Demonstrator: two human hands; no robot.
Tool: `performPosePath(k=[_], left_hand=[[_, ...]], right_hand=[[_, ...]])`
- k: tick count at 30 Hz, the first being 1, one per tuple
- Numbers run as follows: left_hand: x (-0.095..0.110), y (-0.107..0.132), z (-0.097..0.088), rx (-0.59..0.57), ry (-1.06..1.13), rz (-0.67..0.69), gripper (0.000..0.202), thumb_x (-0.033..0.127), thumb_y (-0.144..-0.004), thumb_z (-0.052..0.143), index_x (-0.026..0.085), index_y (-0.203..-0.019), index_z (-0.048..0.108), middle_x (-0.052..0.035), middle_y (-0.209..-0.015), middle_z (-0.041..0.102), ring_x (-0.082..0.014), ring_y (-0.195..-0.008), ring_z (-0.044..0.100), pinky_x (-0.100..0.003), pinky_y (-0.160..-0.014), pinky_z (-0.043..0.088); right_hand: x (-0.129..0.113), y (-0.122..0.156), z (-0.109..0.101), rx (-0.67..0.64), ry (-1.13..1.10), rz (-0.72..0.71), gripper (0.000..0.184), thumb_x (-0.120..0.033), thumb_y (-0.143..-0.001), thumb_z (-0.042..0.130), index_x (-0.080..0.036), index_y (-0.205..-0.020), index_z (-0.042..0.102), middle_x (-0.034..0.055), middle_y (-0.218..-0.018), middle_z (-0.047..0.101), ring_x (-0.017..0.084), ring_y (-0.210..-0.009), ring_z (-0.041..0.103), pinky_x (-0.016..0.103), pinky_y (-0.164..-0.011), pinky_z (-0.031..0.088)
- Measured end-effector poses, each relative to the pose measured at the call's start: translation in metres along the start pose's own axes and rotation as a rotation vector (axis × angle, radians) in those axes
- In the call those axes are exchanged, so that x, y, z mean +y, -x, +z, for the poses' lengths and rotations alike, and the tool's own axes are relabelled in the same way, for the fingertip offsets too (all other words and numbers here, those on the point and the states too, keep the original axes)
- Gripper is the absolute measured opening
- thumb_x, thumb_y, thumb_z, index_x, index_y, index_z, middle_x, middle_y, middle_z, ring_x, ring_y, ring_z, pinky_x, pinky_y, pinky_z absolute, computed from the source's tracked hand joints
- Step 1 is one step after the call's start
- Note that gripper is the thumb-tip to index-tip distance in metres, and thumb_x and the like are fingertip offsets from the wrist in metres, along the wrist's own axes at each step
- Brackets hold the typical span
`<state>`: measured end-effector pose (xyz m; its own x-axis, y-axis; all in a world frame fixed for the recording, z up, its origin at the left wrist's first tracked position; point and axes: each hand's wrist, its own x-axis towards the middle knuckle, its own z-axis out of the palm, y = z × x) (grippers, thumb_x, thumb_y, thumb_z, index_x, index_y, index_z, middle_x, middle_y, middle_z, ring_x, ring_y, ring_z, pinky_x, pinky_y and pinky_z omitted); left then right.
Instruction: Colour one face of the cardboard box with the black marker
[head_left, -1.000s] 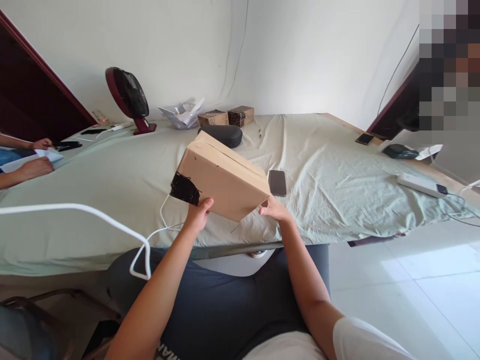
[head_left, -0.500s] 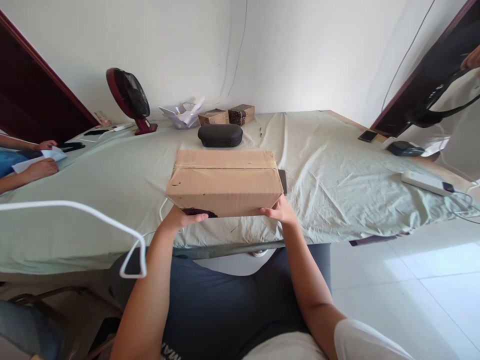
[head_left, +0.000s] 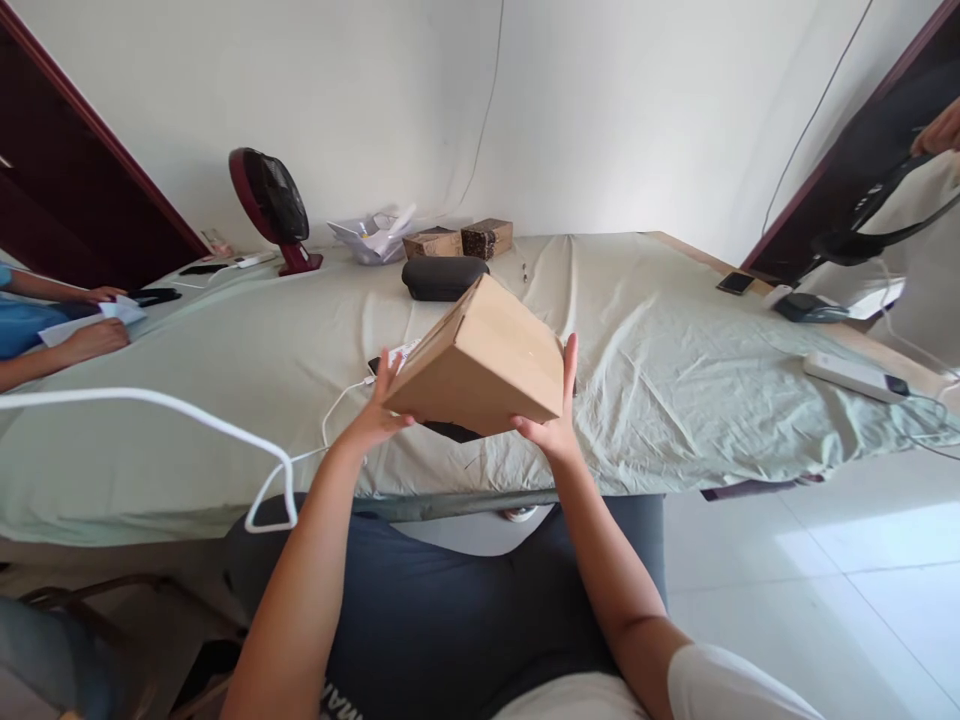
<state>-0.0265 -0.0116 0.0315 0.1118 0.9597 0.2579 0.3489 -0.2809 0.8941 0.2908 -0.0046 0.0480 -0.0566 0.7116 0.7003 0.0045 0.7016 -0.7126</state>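
A brown cardboard box (head_left: 480, 360) is held up above the near edge of the cloth-covered table (head_left: 225, 350), turned so one short end faces me. My left hand (head_left: 375, 415) grips its lower left side, fingers against the box. My right hand (head_left: 553, 415) supports the lower right corner, with fingers up along the right face. A dark patch shows on the box's underside between the hands.
A black case (head_left: 442, 277), two small boxes (head_left: 457, 241), a red fan (head_left: 274, 208) and crumpled paper stand at the table's back. White cable (head_left: 172, 415) crosses the left. Another person's hands (head_left: 82, 335) rest at far left. A power strip (head_left: 855, 374) lies right.
The box has been turned from a long side facing me to a short end facing me, and my right fingers have slid up its side. The camera has tilted slightly.
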Motion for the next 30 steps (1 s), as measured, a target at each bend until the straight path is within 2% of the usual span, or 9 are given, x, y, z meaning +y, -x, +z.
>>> performPosePath(k=[2,3,5,8,12,15,19,26,30], left_hand=[[-0.002,-0.001,-0.012,0.005,0.006,0.109,0.149,0.094,-0.05,0.081,0.039,-0.172,0.016,-0.0187,-0.181,0.019,-0.0453,-0.166,0.022,-0.069,-0.126,0.035],[-0.002,0.0,-0.016,-0.011,-0.029,0.151,0.153,0.089,-0.051,0.087,0.04,-0.173,0.008,-0.0174,-0.183,0.012,-0.045,-0.168,0.017,-0.069,-0.129,0.029],[0.003,0.005,-0.016,-0.054,-0.138,0.209,0.154,0.075,-0.054,0.096,0.036,-0.174,0.007,-0.0185,-0.182,0.016,-0.0458,-0.167,0.017,-0.066,-0.133,0.022],[0.013,0.012,-0.003,-0.074,-0.254,0.183,0.147,0.062,-0.061,0.098,0.031,-0.174,0.009,-0.022,-0.177,0.028,-0.0485,-0.163,0.028,-0.065,-0.132,0.028],[0.023,0.014,0.011,0.023,-0.442,0.259,0.145,0.05,-0.061,0.099,0.033,-0.173,0.008,-0.0213,-0.171,0.029,-0.0489,-0.158,0.037,-0.069,-0.125,0.039],[0.03,0.011,0.014,0.152,-0.666,0.529,0.133,0.029,-0.064,0.096,0.035,-0.171,0.018,-0.0203,-0.166,0.027,-0.0481,-0.156,0.038,-0.068,-0.125,0.04],[0.04,0.011,0.016,0.257,-0.879,0.769,0.12,0.021,-0.068,0.091,0.04,-0.168,0.027,-0.0178,-0.162,0.029,-0.0487,-0.152,0.039,-0.078,-0.128,0.024],[0.04,0.012,0.02,0.277,-0.916,0.83,0.115,0.02,-0.072,0.087,0.039,-0.168,0.028,-0.0177,-0.161,0.03,-0.0458,-0.151,0.04,-0.076,-0.128,0.026],[0.037,0.014,0.019,0.278,-0.909,0.775,0.107,0.022,-0.072,0.089,0.043,-0.163,0.037,-0.0155,-0.162,0.031,-0.0457,-0.152,0.041,-0.076,-0.13,0.022]], right_hand=[[-0.001,-0.001,-0.006,-0.069,0.046,-0.013,0.153,-0.087,-0.069,0.079,-0.031,-0.173,-0.017,0.0145,-0.181,0.011,0.039,-0.167,0.024,0.062,-0.136,0.021],[-0.002,-0.001,-0.008,-0.111,0.058,-0.015,0.153,-0.085,-0.068,0.08,-0.03,-0.173,-0.018,0.014,-0.182,0.008,0.04,-0.168,0.021,0.062,-0.136,0.019],[-0.003,-0.001,-0.01,-0.211,0.066,-0.009,0.158,-0.083,-0.067,0.083,-0.03,-0.172,-0.023,0.0131,-0.183,0.0,0.04,-0.169,0.013,0.062,-0.137,0.015],[-0.005,-0.002,-0.013,-0.368,0.054,0.052,0.158,-0.078,-0.07,0.085,-0.03,-0.17,-0.029,0.012,-0.184,-0.004,0.038,-0.171,0.009,0.061,-0.136,0.014],[-0.006,-0.007,-0.023,-0.488,-0.039,0.15,0.142,-0.079,-0.079,0.077,-0.031,-0.174,-0.016,0.0113,-0.185,0.006,0.035,-0.171,0.013,0.058,-0.136,0.016],[-0.008,-0.009,-0.028,-0.48,0.046,0.172,0.141,-0.082,-0.074,0.081,-0.03,-0.177,0.0,0.0109,-0.185,0.002,0.035,-0.172,0.002,0.059,-0.137,0.01],[-0.015,-0.008,-0.019,-0.428,0.178,0.217,0.146,-0.083,-0.069,0.084,-0.029,-0.177,0.0,0.0125,-0.185,-0.003,0.035,-0.171,-0.006,0.062,-0.137,0.01],[-0.024,0.0,0.001,-0.389,0.241,0.307,0.149,-0.077,-0.071,0.086,-0.031,-0.175,-0.01,0.0116,-0.183,-0.016,0.038,-0.169,-0.019,0.07,-0.134,0.01],[-0.022,0.002,0.009,-0.266,0.236,0.287,0.139,-0.075,-0.072,0.084,-0.032,-0.176,0.002,0.0146,-0.182,-0.001,0.041,-0.17,-0.006,0.071,-0.133,0.015]])
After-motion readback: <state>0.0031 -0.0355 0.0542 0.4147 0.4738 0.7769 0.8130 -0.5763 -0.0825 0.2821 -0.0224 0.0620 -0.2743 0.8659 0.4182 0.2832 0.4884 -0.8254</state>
